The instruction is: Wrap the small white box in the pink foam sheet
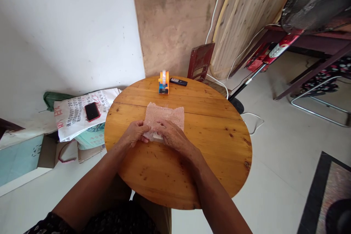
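A sheet of pinkish bubble wrap (172, 114) lies on the round wooden table (214, 142), with a small pale box-like object (158, 138) at its near edge, partly covered. My left hand (136, 132) pinches the near left corner of the wrap between thumb and fingers. Over the pale object and the wrap rests my right hand (172, 134), its fingers bent and spread on top. What lies beneath that palm is hidden.
An orange and blue tape dispenser (163, 84) and a dark remote control (178, 82) sit at the table's far side. A phone (92, 112) lies on white sacks (74, 115) to the left. A chair (201, 62) and a standing fan (271, 56) are beyond.
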Demonstrator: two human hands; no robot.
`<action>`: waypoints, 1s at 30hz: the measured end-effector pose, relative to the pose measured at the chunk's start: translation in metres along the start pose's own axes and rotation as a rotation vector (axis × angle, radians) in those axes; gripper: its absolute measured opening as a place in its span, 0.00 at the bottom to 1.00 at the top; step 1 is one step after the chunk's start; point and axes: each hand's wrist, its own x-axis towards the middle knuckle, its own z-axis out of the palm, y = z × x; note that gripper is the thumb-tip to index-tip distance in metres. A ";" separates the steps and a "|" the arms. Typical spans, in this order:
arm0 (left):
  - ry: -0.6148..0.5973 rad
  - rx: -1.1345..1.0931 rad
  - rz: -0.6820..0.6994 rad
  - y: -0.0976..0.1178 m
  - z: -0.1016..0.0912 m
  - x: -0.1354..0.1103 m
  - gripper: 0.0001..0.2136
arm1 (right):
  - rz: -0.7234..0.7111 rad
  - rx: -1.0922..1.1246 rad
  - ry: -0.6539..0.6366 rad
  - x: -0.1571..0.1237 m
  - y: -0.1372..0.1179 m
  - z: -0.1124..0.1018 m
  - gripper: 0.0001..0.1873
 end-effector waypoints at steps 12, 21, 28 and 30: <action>-0.037 0.123 0.041 0.017 0.015 -0.012 0.03 | 0.104 0.124 0.081 -0.003 0.001 -0.009 0.29; -0.276 0.669 0.418 0.023 0.004 -0.018 0.10 | 0.202 0.200 0.092 -0.005 0.000 -0.012 0.31; 0.032 0.981 0.691 0.002 0.020 -0.018 0.10 | 0.212 0.254 0.110 -0.008 0.007 -0.009 0.30; 0.078 0.987 0.785 -0.003 0.019 -0.017 0.08 | 0.225 0.297 0.116 -0.009 0.008 -0.012 0.27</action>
